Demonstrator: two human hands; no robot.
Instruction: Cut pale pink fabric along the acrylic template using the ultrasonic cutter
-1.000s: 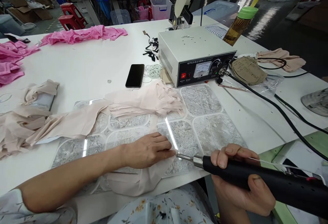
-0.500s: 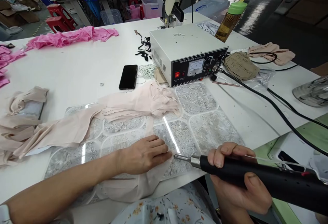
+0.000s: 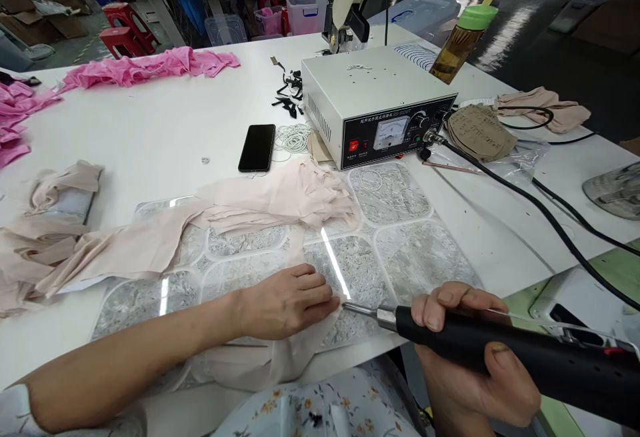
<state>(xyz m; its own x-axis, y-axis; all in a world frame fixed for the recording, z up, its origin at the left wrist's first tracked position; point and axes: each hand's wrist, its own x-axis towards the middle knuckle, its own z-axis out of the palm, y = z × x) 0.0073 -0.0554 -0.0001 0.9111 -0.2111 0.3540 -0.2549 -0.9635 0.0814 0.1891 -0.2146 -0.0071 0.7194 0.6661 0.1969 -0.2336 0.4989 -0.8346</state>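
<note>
My right hand is wrapped round the black handle of a handheld ultrasonic welder, whose metal tip points left. Close to that tip, my left hand has its fingers together, pressing down on a thin beige fabric strip. The strip lies on a grey stone-patterned mat and hangs toward my lap. The fingertips hide the spot where tip and fabric come close, so contact cannot be told. Beyond my left hand lies a stack of beige fabric pieces.
A white power unit stands at the back, its black cable running right. Nearby are a phone, white elastic cord and a green-lidded bottle. Pink fabric lies far left; a clear jar is at right.
The whole view has shifted slightly, with things appearing a little further right. Both hands keep their grip and place, the welder tip still beside the left fingertips.
</note>
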